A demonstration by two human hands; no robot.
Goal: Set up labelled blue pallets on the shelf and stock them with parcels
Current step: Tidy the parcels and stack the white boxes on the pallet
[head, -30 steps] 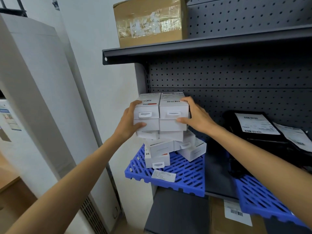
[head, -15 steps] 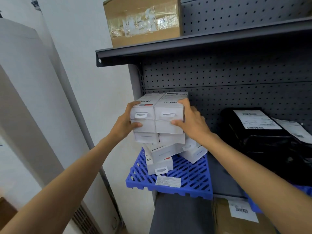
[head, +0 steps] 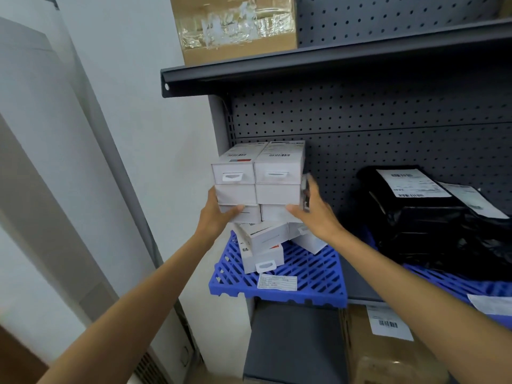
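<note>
boxes [head: 257, 184] | gripped between left hand [head: 219, 216], right hand [head: 315, 214] | above blue pallet [head: 313, 273]

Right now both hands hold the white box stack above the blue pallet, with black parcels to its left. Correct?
No. The black parcels lie to the right of the blue pallet, not its left, as the head view shows. The left hand and right hand do hold the white box stack above that pallet.
</note>
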